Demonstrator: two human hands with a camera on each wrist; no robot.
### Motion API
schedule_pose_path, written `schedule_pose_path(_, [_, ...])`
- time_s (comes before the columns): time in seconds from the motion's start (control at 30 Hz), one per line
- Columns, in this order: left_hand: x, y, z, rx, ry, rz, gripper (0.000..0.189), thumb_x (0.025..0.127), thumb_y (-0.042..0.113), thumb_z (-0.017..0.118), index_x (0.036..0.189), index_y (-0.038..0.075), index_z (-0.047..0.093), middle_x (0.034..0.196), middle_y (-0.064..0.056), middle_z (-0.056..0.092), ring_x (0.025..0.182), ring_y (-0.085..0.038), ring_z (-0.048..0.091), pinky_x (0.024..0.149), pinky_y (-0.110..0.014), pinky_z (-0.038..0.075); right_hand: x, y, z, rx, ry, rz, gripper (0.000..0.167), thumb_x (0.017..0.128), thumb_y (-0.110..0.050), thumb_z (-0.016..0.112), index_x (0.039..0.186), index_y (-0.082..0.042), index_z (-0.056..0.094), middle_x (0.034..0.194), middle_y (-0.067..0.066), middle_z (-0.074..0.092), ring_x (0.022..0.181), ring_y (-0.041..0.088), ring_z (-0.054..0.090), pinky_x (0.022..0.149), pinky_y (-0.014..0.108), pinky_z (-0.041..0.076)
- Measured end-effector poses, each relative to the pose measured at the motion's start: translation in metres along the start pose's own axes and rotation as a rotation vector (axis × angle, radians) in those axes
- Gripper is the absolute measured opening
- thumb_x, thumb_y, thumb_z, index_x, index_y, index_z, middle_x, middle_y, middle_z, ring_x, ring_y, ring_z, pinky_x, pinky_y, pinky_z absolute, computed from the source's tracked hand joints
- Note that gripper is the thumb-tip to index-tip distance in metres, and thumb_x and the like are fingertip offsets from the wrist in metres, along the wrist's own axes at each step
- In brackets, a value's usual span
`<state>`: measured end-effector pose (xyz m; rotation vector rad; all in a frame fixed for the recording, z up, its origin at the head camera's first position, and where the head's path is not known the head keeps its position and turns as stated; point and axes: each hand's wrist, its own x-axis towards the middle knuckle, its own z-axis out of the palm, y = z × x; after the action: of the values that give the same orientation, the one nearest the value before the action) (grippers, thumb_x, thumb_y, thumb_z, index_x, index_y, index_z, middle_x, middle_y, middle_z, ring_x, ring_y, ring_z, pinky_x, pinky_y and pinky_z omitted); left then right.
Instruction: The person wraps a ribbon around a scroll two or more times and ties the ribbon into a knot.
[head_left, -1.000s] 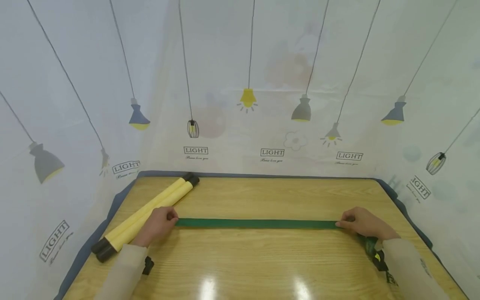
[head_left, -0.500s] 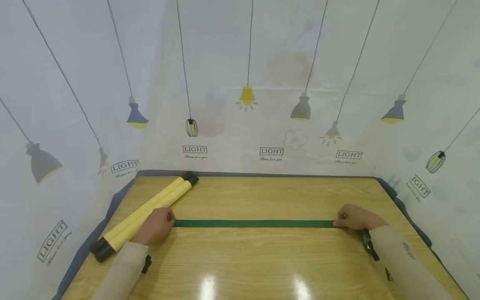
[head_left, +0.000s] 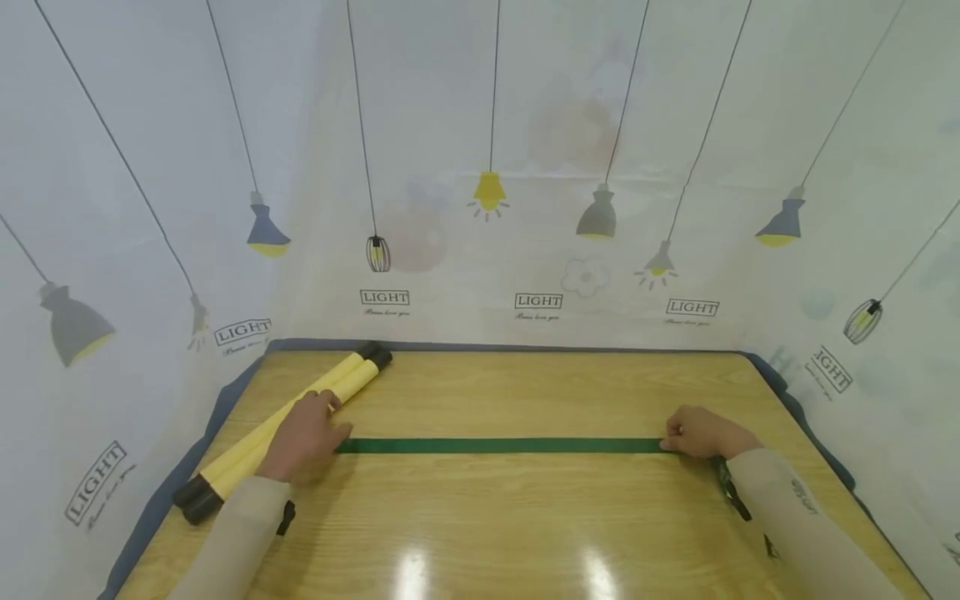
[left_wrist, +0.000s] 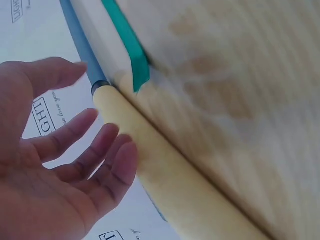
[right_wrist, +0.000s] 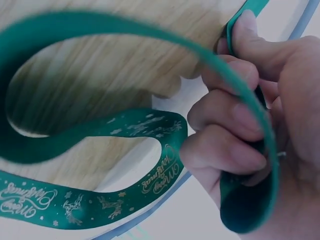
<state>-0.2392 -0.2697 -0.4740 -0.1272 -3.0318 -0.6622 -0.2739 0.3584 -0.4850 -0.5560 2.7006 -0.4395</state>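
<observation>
Left hand (head_left: pixel 302 432) relaxed, fingers parted, empty; green ribbon (head_left: pixel 502 446) ends near its thumb. Right hand (head_left: pixel 708 432) pinches it, thumb to forefinger, others curled; a tug could skew it, only 1 side held.

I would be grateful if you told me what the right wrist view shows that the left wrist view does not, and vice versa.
Only the right wrist view shows the right hand pinching the green ribbon, plus its loose loops, lettering and reindeer print.
Only the left wrist view shows the left hand, fingers loosely bent and empty, a yellow cylinder, and the ribbon's end.
Both show green ribbon and the wood-grain tabletop.
</observation>
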Motion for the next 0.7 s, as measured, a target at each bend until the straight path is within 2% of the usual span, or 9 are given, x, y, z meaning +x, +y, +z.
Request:
schedule_pose_path(0.17, [0.011, -0.007, -0.005, 0.013, 0.005, 0.022, 0.063, 0.093, 0.034, 0.073, 0.138, -0.003, 0.051, 0.138, -0.034, 0.047, 0.124, -0.051, 0.045, 0.093, -0.064, 0.049, 0.003, 0.001, 0.002, -0.016, 0.000, 0.017, 0.037, 0.100, -0.019, 0.066, 0.066, -0.019, 0.050, 0.061, -0.008, 0.041, 0.056, 0.008, 0.040, 0.057, 0.026, 0.036])
schedule_pose_path(0.4, [0.028, -0.026, -0.010, 0.042, -0.026, 0.043, 0.091, 0.089, 0.040, 0.078, 0.154, -0.004, 0.033, 0.149, -0.037, 0.035, 0.137, -0.057, 0.031, 0.103, -0.071, 0.041, 0.002, -0.001, 0.005, 0.009, 0.001, 0.046, 0.036, 0.100, -0.019, 0.066, 0.067, -0.017, 0.051, 0.060, -0.007, 0.041, 0.055, 0.010, 0.039, 0.056, 0.027, 0.035])
schedule_pose_path(0.5, [0.031, -0.033, -0.012, 0.050, -0.062, 0.021, 0.102, 0.086, 0.041, 0.080, 0.157, -0.007, 0.025, 0.150, -0.041, 0.032, 0.139, -0.060, 0.027, 0.106, -0.072, 0.038, 0.003, -0.002, 0.006, 0.009, -0.003, 0.077, 0.037, 0.099, -0.020, 0.066, 0.066, -0.018, 0.051, 0.059, -0.007, 0.041, 0.055, 0.009, 0.039, 0.056, 0.026, 0.035])
schedule_pose_path(0.6, [0.033, -0.039, -0.013, 0.063, -0.107, -0.030, 0.109, 0.085, 0.041, 0.080, 0.158, -0.010, 0.017, 0.150, -0.044, 0.031, 0.139, -0.062, 0.026, 0.108, -0.072, 0.037, 0.003, -0.002, 0.006, -0.002, -0.010, 0.096, 0.036, 0.099, -0.020, 0.066, 0.066, -0.017, 0.052, 0.059, -0.006, 0.043, 0.055, 0.010, 0.041, 0.055, 0.026, 0.036])
schedule_pose_path(0.7, [0.033, -0.043, -0.014, 0.080, -0.159, -0.089, 0.107, 0.088, 0.040, 0.076, 0.157, -0.012, 0.013, 0.145, -0.046, 0.035, 0.133, -0.061, 0.036, 0.105, -0.070, 0.041, 0.005, -0.002, 0.004, -0.009, -0.012, 0.124, 0.035, 0.099, -0.020, 0.066, 0.067, -0.016, 0.053, 0.061, -0.005, 0.045, 0.057, 0.011, 0.043, 0.056, 0.027, 0.037])
